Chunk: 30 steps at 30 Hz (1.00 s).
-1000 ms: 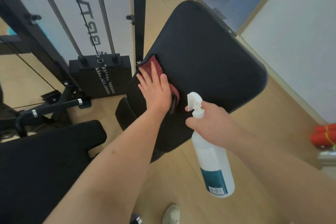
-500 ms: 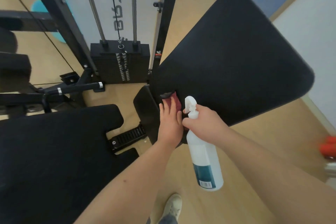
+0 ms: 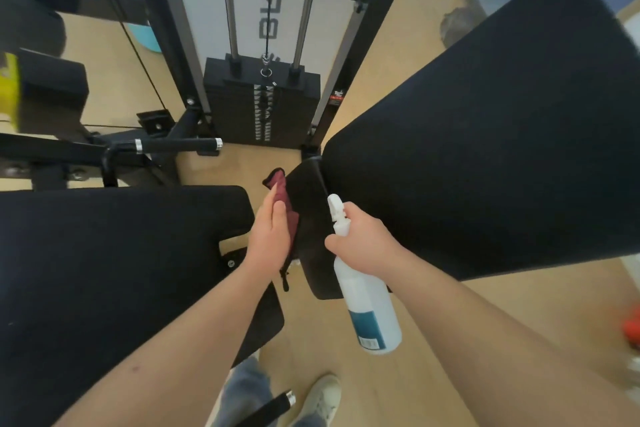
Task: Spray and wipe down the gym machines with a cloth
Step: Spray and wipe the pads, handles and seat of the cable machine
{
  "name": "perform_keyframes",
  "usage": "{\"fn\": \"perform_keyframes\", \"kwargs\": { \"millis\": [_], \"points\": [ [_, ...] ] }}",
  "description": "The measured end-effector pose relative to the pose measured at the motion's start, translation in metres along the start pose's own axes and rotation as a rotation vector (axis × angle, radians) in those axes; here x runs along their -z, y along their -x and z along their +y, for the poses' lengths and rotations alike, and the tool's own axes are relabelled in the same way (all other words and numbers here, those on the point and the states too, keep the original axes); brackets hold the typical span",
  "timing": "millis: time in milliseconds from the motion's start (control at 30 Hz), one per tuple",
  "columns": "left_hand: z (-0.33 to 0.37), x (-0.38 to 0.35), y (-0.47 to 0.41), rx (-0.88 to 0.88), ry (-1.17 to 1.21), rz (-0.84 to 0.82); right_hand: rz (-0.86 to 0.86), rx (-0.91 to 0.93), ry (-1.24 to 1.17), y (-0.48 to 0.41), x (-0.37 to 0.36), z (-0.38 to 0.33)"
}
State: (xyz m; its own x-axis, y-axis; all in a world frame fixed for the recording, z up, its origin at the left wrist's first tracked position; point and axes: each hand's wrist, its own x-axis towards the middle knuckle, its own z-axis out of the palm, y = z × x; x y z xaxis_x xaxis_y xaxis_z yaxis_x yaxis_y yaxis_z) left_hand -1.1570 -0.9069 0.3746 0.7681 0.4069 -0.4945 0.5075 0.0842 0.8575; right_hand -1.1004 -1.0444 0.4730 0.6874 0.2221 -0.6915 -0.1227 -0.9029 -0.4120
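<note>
Midway, apparently: at frame centre the left hand (image 3: 273, 239) presses the cloth (image 3: 281, 191), fingers straight, against the seat (image 3: 311, 218) edge. The right hand (image 3: 363, 239) grips the bottle (image 3: 372, 308). The bench (image 3: 104, 270), lower left, probably remains.

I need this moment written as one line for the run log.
left hand: presses red cloth on small pad | right hand: holds spray bottle | step: wiping pad

Left of the seat pad (image 3: 310, 218), the narrow gap to the bench pad (image 3: 121, 253) is filled by the left hand (image 3: 273, 239) and cloth (image 3: 281, 189). The back pad (image 3: 485, 149) walls its right; the spray bottle (image 3: 370, 305) overhangs its near corner. Beyond it, floor (image 3: 252, 161) lies open to the weight stack (image 3: 261, 104).
</note>
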Motion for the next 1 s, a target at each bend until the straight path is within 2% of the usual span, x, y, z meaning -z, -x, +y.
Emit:
{"fn": "perform_keyframes", "kwargs": {
  "millis": [333,633,800,1000],
  "points": [
    [-0.036,0.025,0.000,-0.087,-0.255,-0.007,0.098,-0.064,0.032,-0.027,-0.046,0.012],
    [-0.064,0.011,0.038,-0.090,-0.302,0.025,0.028,-0.131,0.062,0.010,-0.074,0.071],
    [-0.074,-0.007,0.059,-0.102,-0.265,0.041,-0.041,-0.094,0.004,0.035,-0.076,0.099],
    [-0.089,-0.019,0.070,-0.077,-0.205,0.080,-0.114,-0.089,0.116,0.046,-0.078,0.113]
  ]
}}
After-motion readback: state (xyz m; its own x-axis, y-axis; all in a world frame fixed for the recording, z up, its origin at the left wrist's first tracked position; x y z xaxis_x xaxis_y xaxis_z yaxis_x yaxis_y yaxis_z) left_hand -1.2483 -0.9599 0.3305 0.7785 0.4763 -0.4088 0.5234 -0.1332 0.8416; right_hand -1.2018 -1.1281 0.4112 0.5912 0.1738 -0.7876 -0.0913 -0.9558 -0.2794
